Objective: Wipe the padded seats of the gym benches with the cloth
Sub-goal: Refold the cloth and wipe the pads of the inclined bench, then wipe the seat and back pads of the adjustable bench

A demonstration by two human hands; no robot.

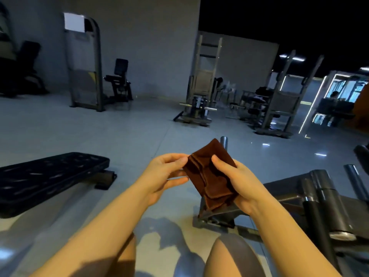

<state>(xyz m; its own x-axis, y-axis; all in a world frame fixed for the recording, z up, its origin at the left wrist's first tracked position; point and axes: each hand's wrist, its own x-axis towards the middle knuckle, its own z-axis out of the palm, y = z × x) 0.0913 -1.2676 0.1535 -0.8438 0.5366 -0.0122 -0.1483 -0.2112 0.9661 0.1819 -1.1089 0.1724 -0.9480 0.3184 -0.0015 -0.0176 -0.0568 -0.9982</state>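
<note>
Folded cloth [209,174] btwn both grips: L hand [167,172] pinches edge, R hand [237,182] prob cups underneath.

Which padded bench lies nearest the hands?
The flat black bench at lower left, just beyond the left hand; the other padded seats stand far back by the wall.

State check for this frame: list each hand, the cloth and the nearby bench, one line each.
Cloth: folded, held up in the air, touching no bench.
Left hand: pinches the cloth's left edge.
Right hand: grips the cloth, thumb on top.
Flat bench: lies flat, pad bare, nothing resting on it.
</note>
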